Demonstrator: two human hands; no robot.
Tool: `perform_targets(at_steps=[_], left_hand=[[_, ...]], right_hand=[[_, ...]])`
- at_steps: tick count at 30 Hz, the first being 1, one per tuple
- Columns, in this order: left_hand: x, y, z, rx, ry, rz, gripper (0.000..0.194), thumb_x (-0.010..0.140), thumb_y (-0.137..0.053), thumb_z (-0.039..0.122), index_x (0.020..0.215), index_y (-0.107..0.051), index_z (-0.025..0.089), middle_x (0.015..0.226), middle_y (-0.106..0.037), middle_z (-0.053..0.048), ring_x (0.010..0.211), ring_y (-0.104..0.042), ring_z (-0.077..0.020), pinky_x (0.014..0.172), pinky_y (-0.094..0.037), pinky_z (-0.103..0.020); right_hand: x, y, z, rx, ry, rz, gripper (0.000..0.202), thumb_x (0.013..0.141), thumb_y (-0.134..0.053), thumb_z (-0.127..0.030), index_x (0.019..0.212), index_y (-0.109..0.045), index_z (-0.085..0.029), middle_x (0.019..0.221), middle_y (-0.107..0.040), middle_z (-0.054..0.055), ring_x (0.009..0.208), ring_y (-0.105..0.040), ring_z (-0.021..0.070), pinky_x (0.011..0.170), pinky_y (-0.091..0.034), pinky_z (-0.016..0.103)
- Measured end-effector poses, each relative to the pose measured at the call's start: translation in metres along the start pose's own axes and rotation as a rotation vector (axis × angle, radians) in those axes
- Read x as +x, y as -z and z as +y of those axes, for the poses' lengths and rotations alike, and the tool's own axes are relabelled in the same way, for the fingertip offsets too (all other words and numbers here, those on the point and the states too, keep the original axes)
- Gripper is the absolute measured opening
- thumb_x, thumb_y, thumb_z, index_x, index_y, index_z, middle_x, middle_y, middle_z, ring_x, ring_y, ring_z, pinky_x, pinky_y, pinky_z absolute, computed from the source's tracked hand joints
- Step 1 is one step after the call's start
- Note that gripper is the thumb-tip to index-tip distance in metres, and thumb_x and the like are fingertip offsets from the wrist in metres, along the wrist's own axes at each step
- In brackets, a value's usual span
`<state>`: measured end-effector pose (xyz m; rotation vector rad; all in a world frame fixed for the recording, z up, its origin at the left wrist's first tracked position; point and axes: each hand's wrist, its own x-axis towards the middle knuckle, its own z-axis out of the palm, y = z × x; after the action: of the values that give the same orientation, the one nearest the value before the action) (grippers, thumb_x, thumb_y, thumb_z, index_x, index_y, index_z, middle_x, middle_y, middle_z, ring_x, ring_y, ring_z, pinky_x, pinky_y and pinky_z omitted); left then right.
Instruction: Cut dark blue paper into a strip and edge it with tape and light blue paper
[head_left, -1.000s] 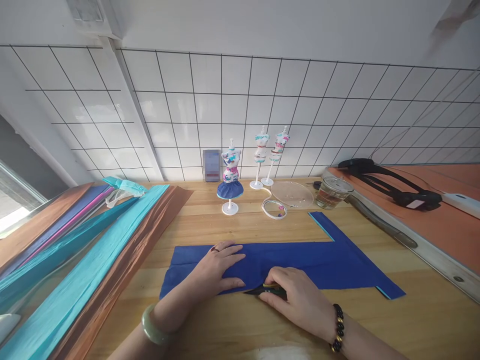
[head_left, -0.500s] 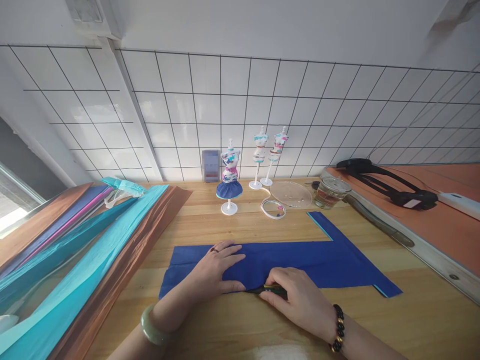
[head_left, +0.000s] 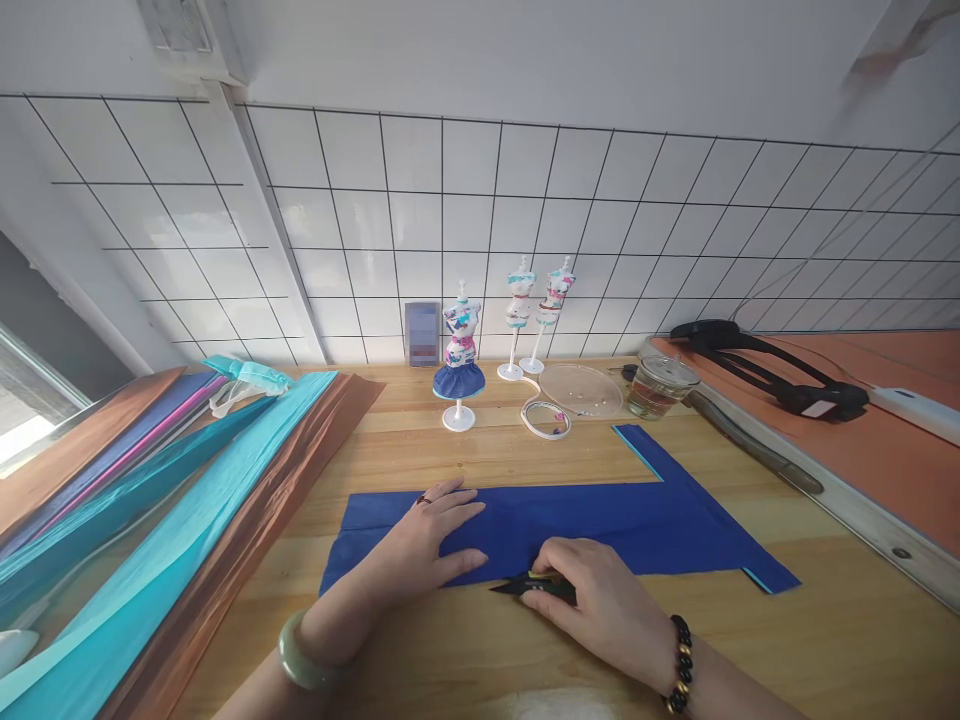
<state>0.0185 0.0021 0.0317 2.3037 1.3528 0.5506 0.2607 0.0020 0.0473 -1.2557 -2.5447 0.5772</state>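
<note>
1. Across the front of the pale wooden counter [head_left: 420, 450] lies a long, dark-blue, cloth-like sheet [head_left: 517, 515], flat, its length running from left to right.
2. Over the sheet's right end a narrow dark-blue strip [head_left: 712, 515] slants, turquoise showing along parts of its edges; the two together make a lopsided T.
3. On the left part of the sheet rests the left hand [head_left: 427, 540], palm down, its fingers stretched out and the thumb held wide from them; a pale green bangle [head_left: 302, 655] rings the wrist.
4. At the sheet's near edge, the right hand [head_left: 600, 605] has its fingers closed around a slim black pointed cutting tool [head_left: 514, 585]. The tip points left, just below the left thumb; whether the blade touches the sheet I cannot tell. A dark beaded bracelet [head_left: 680, 660] circles this wrist.
5. Behind the sheet stands a small white dress form in a gathered blue skirt [head_left: 459, 380], upright.
6. Right of it are a white ring [head_left: 546, 420], a clear round dish [head_left: 581, 390] and a lidded glass cup [head_left: 660, 388].
</note>
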Motion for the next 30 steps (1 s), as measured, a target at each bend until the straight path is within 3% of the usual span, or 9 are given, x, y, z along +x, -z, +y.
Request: perform_targets(at_steps=[3, 14, 25, 30], left_hand=[[-0.002, 0.001, -0.002, -0.022, -0.006, 0.008, 0.043, 0.084, -0.049, 0.043, 0.125, -0.047, 0.030, 0.133, -0.048, -0.003, 0.128, -0.032, -0.0253, 0.103, -0.032, -0.046], [-0.001, -0.001, 0.000, 0.031, 0.015, -0.015, 0.064, 0.067, -0.066, 0.051, 0.125, -0.047, 0.030, 0.135, -0.045, -0.006, 0.128, -0.031, -0.0293, 0.102, -0.030, -0.049], [-0.003, 0.001, 0.001, -0.010, 0.004, 0.010, 0.044, 0.084, -0.048, 0.045, 0.126, -0.047, 0.031, 0.133, -0.047, -0.002, 0.127, -0.033, -0.0257, 0.102, -0.032, -0.045], [-0.002, 0.002, 0.002, -0.025, -0.004, 0.012, 0.043, 0.086, -0.045, 0.045, 0.126, -0.046, 0.029, 0.132, -0.049, -0.003, 0.127, -0.034, -0.0248, 0.102, -0.033, -0.044]], right_hand=[[0.000, 0.000, -0.002, 0.001, 0.003, -0.002, 0.013, 0.081, -0.057, -0.035, 0.078, -0.055, -0.023, 0.079, -0.064, -0.001, 0.075, -0.057, 0.0178, 0.069, -0.038, 0.029], [0.008, -0.006, -0.010, -0.001, 0.049, 0.025, 0.013, 0.079, -0.061, -0.033, 0.077, -0.054, -0.022, 0.078, -0.064, -0.003, 0.074, -0.057, 0.0170, 0.068, -0.038, 0.028], [0.007, -0.008, -0.011, 0.007, 0.056, 0.029, 0.012, 0.080, -0.060, -0.032, 0.076, -0.054, -0.022, 0.078, -0.064, -0.003, 0.074, -0.058, 0.0167, 0.068, -0.037, 0.028], [0.006, -0.007, -0.011, 0.008, 0.060, 0.027, 0.012, 0.081, -0.059, -0.032, 0.076, -0.054, -0.022, 0.077, -0.064, -0.003, 0.074, -0.058, 0.0166, 0.068, -0.036, 0.027]])
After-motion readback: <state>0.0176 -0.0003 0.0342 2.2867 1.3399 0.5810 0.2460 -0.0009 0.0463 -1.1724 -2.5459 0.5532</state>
